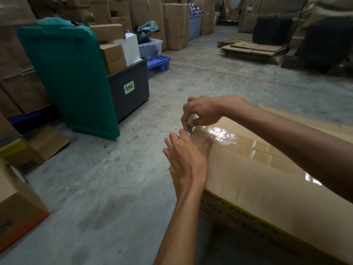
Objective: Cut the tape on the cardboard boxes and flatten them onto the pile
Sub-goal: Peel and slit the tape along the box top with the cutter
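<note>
A large brown cardboard box (248, 180) with yellow and black print on its side fills the lower right. Glossy clear tape (229, 136) runs along its top seam. My right hand (202, 110) pinches a small grey blade (189, 127) at the far left end of the taped seam. My left hand (186, 153) lies flat on the box's left end, thumb pressed on the tape beside the blade. A pile of flattened cardboard (254, 51) lies on the floor at the far right.
A tilted green plastic bin lid (70, 77) leans on a black tub (129, 88) at the left. Small boxes (23, 152) sit at the lower left. Tall cartons (175, 25) and a blue pallet (160, 61) stand behind. The concrete floor (114, 178) spreads between them.
</note>
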`<state>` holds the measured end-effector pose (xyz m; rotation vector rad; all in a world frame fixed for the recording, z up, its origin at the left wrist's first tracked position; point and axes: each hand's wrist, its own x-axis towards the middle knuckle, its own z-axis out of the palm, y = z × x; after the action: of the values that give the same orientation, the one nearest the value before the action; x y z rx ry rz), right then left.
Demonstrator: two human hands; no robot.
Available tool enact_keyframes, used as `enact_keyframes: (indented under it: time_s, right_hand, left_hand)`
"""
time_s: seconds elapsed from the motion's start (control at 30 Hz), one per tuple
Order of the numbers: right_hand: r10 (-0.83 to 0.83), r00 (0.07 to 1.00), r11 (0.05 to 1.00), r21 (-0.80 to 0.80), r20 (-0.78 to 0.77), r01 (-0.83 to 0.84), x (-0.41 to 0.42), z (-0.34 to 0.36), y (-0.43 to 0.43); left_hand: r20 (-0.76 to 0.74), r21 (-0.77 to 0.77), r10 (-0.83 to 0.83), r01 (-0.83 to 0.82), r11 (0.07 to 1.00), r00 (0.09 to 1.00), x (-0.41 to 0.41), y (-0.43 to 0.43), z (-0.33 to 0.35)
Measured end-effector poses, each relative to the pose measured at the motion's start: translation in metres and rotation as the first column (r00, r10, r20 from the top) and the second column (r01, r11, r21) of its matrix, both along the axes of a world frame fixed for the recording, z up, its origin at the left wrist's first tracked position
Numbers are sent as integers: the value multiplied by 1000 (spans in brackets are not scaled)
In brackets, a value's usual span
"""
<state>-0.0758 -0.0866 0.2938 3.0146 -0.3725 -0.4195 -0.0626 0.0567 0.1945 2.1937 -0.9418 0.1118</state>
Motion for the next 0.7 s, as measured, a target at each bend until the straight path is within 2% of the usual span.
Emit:
enact_keyframes:
  time_s: [0.2,0.37,0.53,0.7]
  right_hand:
    - [58,998,993,-100,17,-56,-2,-2,2]
    - [118,984,980,-177,132,-94,-12,-5,-4]
    - [119,964,986,-146,239,-85,-23,-9,-14]
    - [76,961,977,-214,265,-18,-30,-5,-25]
  left_hand:
    - [-14,6,-23,23,1000,1000,1,3,3]
    - [-8,13,-34,34,999,999,2,4,0]
    - [9,-17,-63,63,998,998,3,2,-2]
    - [-12,8,-81,81,997,997,3,1,1]
